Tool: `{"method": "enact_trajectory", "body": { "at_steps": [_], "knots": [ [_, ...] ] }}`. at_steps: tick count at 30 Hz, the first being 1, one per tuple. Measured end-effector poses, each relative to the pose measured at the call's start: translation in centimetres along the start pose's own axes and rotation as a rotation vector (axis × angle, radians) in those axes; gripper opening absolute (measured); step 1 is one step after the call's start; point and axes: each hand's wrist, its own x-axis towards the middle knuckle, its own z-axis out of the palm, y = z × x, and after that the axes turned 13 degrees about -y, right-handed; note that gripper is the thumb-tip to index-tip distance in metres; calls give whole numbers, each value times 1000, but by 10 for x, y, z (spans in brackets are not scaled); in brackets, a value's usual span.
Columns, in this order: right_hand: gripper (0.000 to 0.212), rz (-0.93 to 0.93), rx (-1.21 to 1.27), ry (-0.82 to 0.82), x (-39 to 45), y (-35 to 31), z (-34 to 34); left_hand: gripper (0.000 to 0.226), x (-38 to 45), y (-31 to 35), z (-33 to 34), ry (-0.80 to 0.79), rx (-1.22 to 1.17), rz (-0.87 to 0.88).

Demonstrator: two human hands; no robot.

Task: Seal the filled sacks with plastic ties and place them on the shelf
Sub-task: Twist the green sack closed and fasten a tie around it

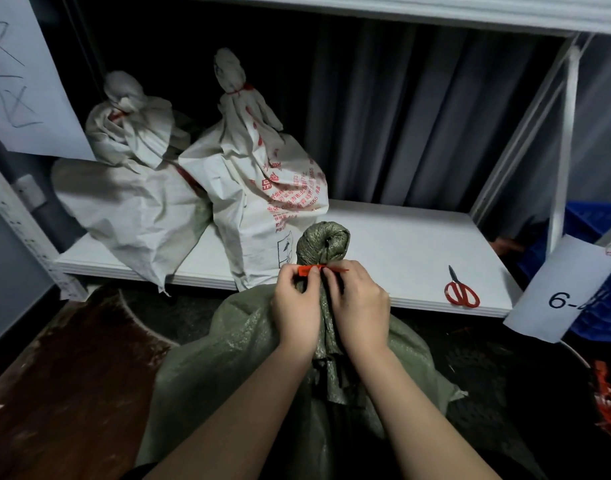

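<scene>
A filled green woven sack point(228, 368) stands on the floor in front of the white shelf point(408, 244). Its neck is gathered into a twisted knob point(326, 245). A red plastic tie point(309, 270) runs round the neck just below the knob. My left hand point(295, 310) pinches the tie's left end between thumb and forefinger. My right hand point(357, 306) pinches the tie on the right side, where its thin tail sticks out. Two white sacks point(259, 188) point(131, 202), each tied with a red tie, stand on the left part of the shelf.
Red-handled scissors point(461, 291) lie near the shelf's front right edge. A paper label marked "6-" point(567, 289) hangs at right before a blue crate point(595, 237). More red ties point(610, 400) lie in a container at lower right. A handwritten sheet point(23, 74) hangs upper left.
</scene>
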Motion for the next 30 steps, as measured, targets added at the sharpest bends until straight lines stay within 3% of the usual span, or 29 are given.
{"method": "enact_trajectory", "body": {
  "at_steps": [8,17,26,30],
  "knots": [
    [30,48,32,-10,-1,1,-2,24,4,3,-3,-66,60,24],
    [11,56,45,2,0,-5,-5,23,4,10,-5,-67,-255,-48],
    [25,-27,5,57,1,-8,-9,23,7,14,-5,-40,-336,-72],
    [22,-25,11,57,0,-6,-8,27,8,15,-2,-75,-228,-29]
  ]
}}
